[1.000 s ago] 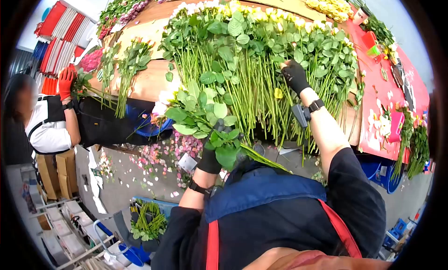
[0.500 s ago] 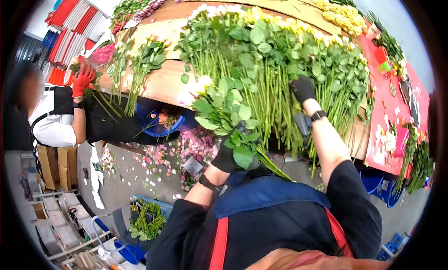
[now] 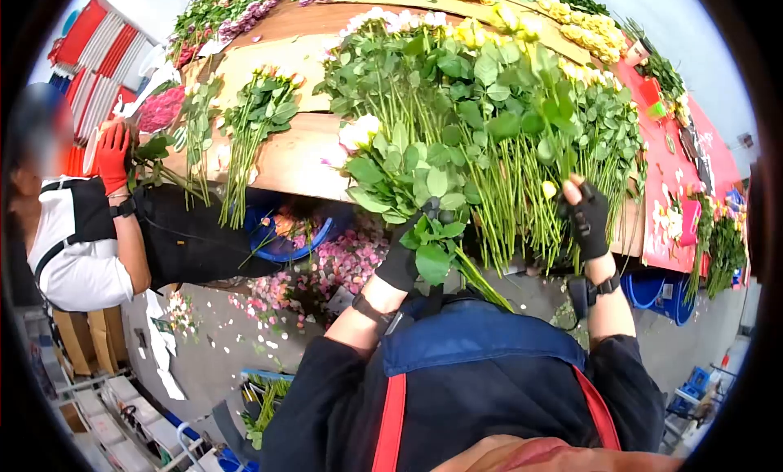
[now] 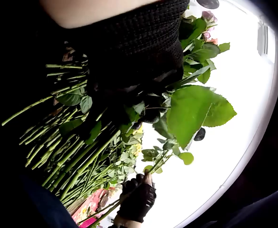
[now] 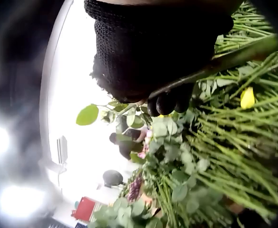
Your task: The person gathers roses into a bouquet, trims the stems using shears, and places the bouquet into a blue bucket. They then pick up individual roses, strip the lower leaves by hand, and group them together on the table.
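My left hand (image 3: 405, 256), in a black glove, grips a bunch of roses (image 3: 371, 166) by the stems at waist height. Pale blooms of the bunch point up and left, and its cut stems (image 3: 483, 286) stick out down to the right. My gloved right hand (image 3: 589, 221) pinches a leafy rose stem (image 5: 243, 53) with fingers curled and thumb up, in front of the heap of cut roses (image 3: 506, 207). In the left wrist view the stem slants through the right hand (image 4: 136, 199), leaves upward. The glove hides part of the left fingers.
Long-stemmed roses cover the table (image 3: 302, 158), blooms toward the far side. On the right is a red tabletop (image 3: 652, 187) with loose flowers. A person (image 3: 90, 236) in red gloves works at the left, near a blue bucket (image 3: 298, 248). Petals litter the floor.
My right hand was at the heap's stems and has drawn back toward me, down and right, with a rose stem now lifted in it. The left hand keeps the bunch.
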Tool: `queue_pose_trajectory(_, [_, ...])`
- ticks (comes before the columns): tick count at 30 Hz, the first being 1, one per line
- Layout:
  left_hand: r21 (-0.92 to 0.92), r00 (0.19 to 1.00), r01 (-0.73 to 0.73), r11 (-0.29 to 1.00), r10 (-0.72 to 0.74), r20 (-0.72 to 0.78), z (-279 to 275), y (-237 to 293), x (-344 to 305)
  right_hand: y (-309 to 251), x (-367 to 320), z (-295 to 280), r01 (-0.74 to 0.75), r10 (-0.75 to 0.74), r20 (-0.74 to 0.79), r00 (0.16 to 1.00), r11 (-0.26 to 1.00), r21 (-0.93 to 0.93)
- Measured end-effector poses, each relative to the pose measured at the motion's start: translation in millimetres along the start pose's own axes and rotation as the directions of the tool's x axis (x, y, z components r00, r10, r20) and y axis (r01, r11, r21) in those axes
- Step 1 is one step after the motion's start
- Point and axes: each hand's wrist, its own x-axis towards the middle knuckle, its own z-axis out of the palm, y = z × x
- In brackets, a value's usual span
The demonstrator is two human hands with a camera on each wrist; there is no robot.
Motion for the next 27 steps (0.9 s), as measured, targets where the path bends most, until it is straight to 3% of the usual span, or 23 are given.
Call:
queue_pose_trajectory(2, [0.017, 0.996, 0.086, 0.996, -0.086, -0.018, -7.3, 18.5, -2.1, -24.0, -36.4, 27.1, -0.178, 0.170, 0.066, 0.983, 0.973, 0.147])
queue_pose_trajectory(3, [0.059, 0.999, 0.028, 0.998, -0.031, 0.039, 14.0, 18.3, -17.4, -32.7, -52.5, 41.3, -0.191, 0.177, 0.118, 0.977, 0.974, 0.121])
queue_pose_trajectory(5, [0.207, 1.000, 0.019, 0.978, -0.016, -0.015, 4.8, 26.5, -18.8, -35.8, -79.2, 65.2, -0.225, 0.197, 0.263, 0.944, 0.971, 0.081])
queue_pose_trajectory(6, [0.266, 0.999, -0.002, 0.964, -0.006, 0.031, -4.5, 30.3, -25.2, -38.5, -90.1, 80.0, -0.243, 0.222, 0.314, 0.923, 0.970, 0.027])
queue_pose_trajectory(7, [0.537, 0.991, -0.132, 0.833, 0.127, 0.047, 16.8, 31.2, -41.7, -28.4, -100.2, 94.5, -0.104, 0.108, 0.343, 0.933, 0.994, -0.028])
queue_pose_trajectory(8, [0.535, 0.993, -0.111, 0.838, 0.112, 0.030, 1.9, 37.8, -44.9, -23.6, -106.9, 109.5, 0.041, -0.009, 0.372, 0.928, 0.996, -0.076])
queue_pose_trajectory(10, [0.340, 0.991, -0.061, 0.938, 0.018, 0.130, -14.3, 48.0, -38.4, -35.8, -113.0, 128.6, 0.127, -0.030, 0.486, 0.873, 0.978, -0.167])
queue_pose_trajectory(11, [0.350, 0.996, -0.073, 0.934, 0.047, 0.081, -9.7, 50.2, -43.1, -33.5, -114.6, 135.6, 0.077, -0.007, 0.468, 0.884, 0.989, -0.130])
queue_pose_trajectory(14, [0.336, 0.994, -0.076, 0.939, 0.097, -0.047, 13.0, 55.2, -58.9, -31.7, -108.5, 144.9, 0.371, -0.248, 0.542, 0.803, 0.920, -0.129])
queue_pose_trajectory(18, [0.211, 0.994, 0.000, 0.977, 0.023, -0.108, 14.7, 63.7, -72.4, -30.2, -105.8, 156.9, 0.506, -0.325, 0.627, 0.708, 0.853, -0.129])
queue_pose_trajectory(20, [0.234, 0.990, 0.001, 0.972, 0.032, -0.136, 12.7, 67.7, -78.6, -34.6, -108.3, 162.1, 0.383, -0.252, 0.590, 0.767, 0.917, -0.107])
queue_pose_trajectory(22, [0.196, 0.997, -0.034, 0.980, 0.047, -0.063, 0.2, 72.8, -84.6, -40.2, -108.3, 169.4, 0.264, -0.209, 0.518, 0.829, 0.964, -0.035])
queue_pose_trajectory(23, [0.188, 0.997, -0.049, 0.981, 0.059, -0.045, -12.3, 74.3, -84.5, -51.6, -105.0, 172.2, 0.225, -0.151, 0.550, 0.821, 0.972, -0.070])
queue_pose_trajectory(24, [0.181, 0.998, -0.059, 0.982, 0.065, -0.025, -21.9, 75.5, -83.2, -48.5, -103.5, 177.4, 0.289, -0.216, 0.539, 0.814, 0.956, -0.053])
queue_pose_trajectory(25, [0.298, 0.995, -0.083, 0.951, 0.064, 0.074, 4.8, 77.3, -88.4, -41.0, -102.1, 182.1, 0.352, -0.280, 0.521, 0.806, 0.935, -0.041])
queue_pose_trajectory(26, [0.255, 0.991, -0.061, 0.965, 0.090, -0.100, 4.8, 75.9, -88.5, -38.1, -100.0, 185.0, 0.413, -0.343, 0.501, 0.795, 0.910, -0.033])
queue_pose_trajectory(27, [0.268, 0.988, -0.050, 0.962, 0.087, -0.127, 8.9, 75.5, -90.0, -43.2, -96.6, 188.6, 0.429, -0.351, 0.563, 0.748, 0.903, -0.006])
